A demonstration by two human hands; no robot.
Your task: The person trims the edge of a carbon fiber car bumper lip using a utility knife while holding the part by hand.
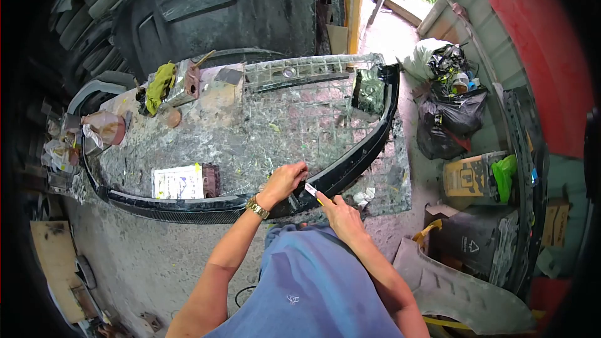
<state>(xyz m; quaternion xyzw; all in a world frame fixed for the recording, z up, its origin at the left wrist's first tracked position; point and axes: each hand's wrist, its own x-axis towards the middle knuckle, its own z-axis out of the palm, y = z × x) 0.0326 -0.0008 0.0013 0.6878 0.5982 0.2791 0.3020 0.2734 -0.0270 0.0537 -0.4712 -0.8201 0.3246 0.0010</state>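
A long, curved black car bumper lip (pixel 357 161) runs along the near edge and right side of the worktable (pixel 275 144); carbon-like weave shows on its near face. Over its near right bend, my left hand (pixel 285 184), with a gold watch on the wrist, is closed, fingers pinched at the lip's inner edge. What they hold is too small to make out. My right hand (pixel 344 217) grips a slim utility knife (pixel 320 196) with a pale front end and a yellow part. The knife's tip meets the lip just right of my left hand.
On the table are a white-labelled tin (pixel 178 181), a pinkish container (pixel 105 128), a yellow-green cloth (pixel 161 84) and crumpled white paper (pixel 364 196). Black rubbish bags (pixel 451 119), a cardboard box (pixel 469 176) and a grey fender panel (pixel 457 291) stand on the right.
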